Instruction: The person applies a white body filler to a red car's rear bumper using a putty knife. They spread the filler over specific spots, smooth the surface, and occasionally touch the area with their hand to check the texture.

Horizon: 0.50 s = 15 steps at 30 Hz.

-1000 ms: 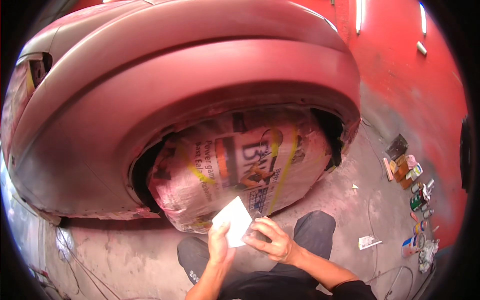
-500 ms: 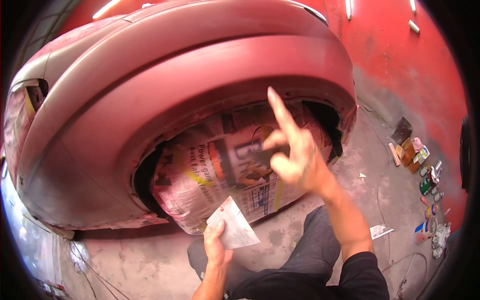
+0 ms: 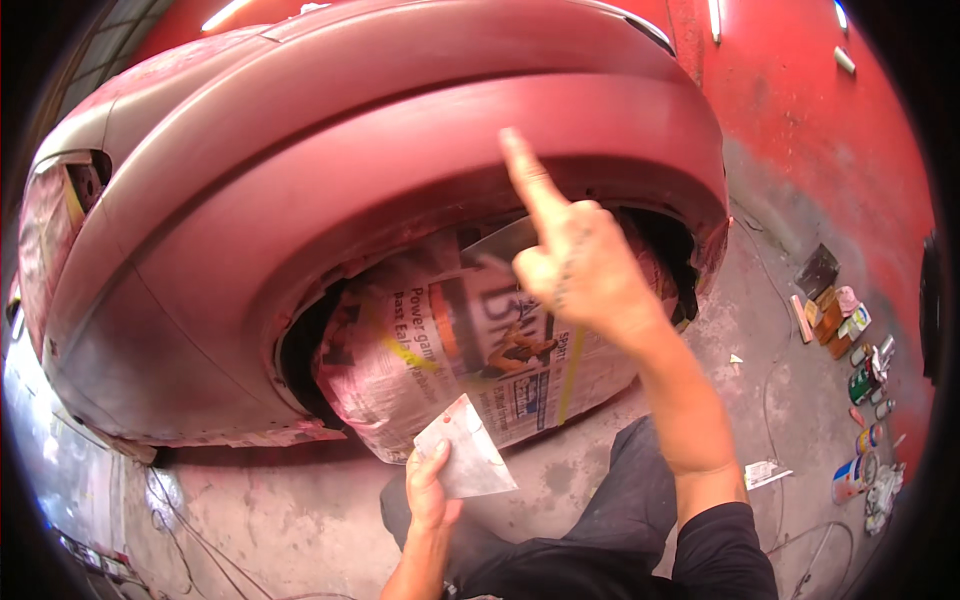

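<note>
My left hand [image 3: 430, 492] grips a pale grey, flat, square-cornered plate [image 3: 468, 452] by its edge, thumb on top. The plate has a small hole near one corner and faint smears. My right hand [image 3: 590, 262] is raised over the wheel arch of a car body panel [image 3: 400, 150], matt reddish-grey. Its index finger is stretched out toward the panel above the arch lip; touching or apart, I cannot tell. The other fingers are curled, mostly hidden. Beside them shows a thin grey flat piece [image 3: 503, 240], its hold unclear. Newspaper [image 3: 400, 385] covers the wheel below.
Along the red wall [image 3: 800, 130] at right lie wooden blocks [image 3: 828, 318], several cans [image 3: 862, 385] and crumpled plastic [image 3: 882, 490]. A hose [image 3: 768, 400] and a paper scrap [image 3: 765, 473] are on the concrete floor. Cables [image 3: 200, 545] run at lower left.
My right hand has moved up and left, its index fingertip now over the panel above the arch. The left hand still holds the plate. The view has shifted slightly.
</note>
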{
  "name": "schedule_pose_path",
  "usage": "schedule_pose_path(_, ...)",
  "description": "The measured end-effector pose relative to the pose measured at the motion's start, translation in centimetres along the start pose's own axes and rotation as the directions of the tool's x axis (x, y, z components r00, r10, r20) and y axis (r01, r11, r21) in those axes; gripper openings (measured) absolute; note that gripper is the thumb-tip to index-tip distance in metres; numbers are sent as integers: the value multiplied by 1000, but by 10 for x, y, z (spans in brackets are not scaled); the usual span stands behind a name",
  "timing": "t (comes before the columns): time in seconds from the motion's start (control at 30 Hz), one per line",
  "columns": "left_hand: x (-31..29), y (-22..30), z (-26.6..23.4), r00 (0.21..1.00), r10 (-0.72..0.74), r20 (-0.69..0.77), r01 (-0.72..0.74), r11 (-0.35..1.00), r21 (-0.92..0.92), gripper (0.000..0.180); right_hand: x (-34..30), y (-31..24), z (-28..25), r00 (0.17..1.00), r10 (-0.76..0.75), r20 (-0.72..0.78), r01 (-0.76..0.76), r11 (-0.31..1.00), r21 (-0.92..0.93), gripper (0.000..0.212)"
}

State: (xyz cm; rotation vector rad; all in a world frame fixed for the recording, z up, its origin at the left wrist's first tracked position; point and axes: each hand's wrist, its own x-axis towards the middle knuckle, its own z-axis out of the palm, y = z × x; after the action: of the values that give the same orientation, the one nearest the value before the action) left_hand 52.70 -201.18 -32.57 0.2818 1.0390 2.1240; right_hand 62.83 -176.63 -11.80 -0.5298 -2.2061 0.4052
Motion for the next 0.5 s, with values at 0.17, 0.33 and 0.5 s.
schedule_pose_path(0.17,2,6,-7,1000,28,-8,-28,1000,-4,44,-13,36,-30,989,135,-65,-127,986,107,104)
schedule_pose_path(0.33,12,2,1,999,-14,42,14,1000,-2,46,-3,-3,0,997,-77,-18,76,996,-36,100)
schedule_pose_path(0.5,7,9,-3,989,117,-85,-116,993,21,44,3,-15,4,979,-148,139,141,988,63,97)
